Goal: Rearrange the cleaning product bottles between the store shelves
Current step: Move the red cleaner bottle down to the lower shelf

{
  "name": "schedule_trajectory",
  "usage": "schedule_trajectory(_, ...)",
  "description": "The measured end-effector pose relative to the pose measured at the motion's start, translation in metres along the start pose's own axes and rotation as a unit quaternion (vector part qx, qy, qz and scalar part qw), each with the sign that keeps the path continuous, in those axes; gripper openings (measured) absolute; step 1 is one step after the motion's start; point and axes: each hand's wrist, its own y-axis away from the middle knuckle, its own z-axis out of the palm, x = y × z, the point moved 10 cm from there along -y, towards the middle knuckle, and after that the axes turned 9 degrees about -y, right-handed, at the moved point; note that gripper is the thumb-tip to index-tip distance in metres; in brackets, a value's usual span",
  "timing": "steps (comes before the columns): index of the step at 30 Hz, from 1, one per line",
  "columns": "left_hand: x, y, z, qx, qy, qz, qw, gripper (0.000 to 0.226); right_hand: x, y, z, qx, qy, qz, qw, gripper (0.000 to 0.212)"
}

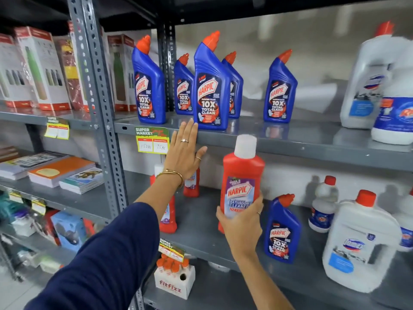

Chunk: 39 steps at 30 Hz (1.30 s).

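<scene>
My right hand [242,222] grips a red Harpic bathroom cleaner bottle [242,175] with a white cap, held upright in front of the upper shelf's edge [290,145]. My left hand [186,151] is open, fingers flat against that edge, just below a blue Harpic bottle [210,86]. Several blue Harpic bottles with red caps stand on the upper shelf. On the lower shelf [201,233] stand two red bottles [167,218] partly hidden behind my left arm, and one blue Harpic bottle [280,231].
Large white jugs [362,242] and a small white bottle [324,204] stand on the right of both shelves. A slotted grey upright [100,104] divides off the left bay of boxes and notebooks. A fitfizz carton [175,280] sits on the bottom shelf.
</scene>
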Motion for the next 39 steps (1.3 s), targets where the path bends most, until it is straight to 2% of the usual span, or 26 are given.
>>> schedule_trajectory(9,-0.002,-0.001,0.004,0.077,0.034,-0.005,0.996,0.059,0.079,0.011,0.076,-0.074,0.028,0.057,0.995,0.1)
schedule_trajectory(20,-0.006,-0.002,0.01,0.142,0.032,-0.01,0.989,0.056,0.128,-0.008,0.129,-0.075,0.007,0.11,0.991,0.102)
schedule_trajectory(29,-0.007,-0.002,0.013,0.146,0.045,-0.011,0.988,0.055,0.142,-0.016,0.14,-0.068,-0.002,0.089,0.994,0.105)
schedule_trajectory(39,-0.007,-0.001,0.015,0.101,0.051,-0.026,0.993,0.06,0.128,-0.01,0.12,-0.082,0.024,0.04,0.996,0.114)
